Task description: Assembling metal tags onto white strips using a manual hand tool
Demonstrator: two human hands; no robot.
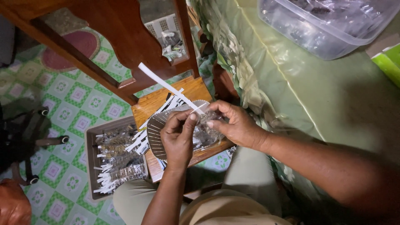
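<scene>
The left hand (177,139) pinches a long white paper strip (166,85); the right hand (233,125) grips a small clear plastic packet (205,125), best held taut, fingers close together

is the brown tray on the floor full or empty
Mostly full: the brown tray holds rows of clear filled packets with white strip tops, covering most of its base.

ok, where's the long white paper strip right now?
Head view, centre: the white paper strip is pinched between the left hand and the right hand, slanting up-left over the wooden stool and the round slotted tray.
</scene>
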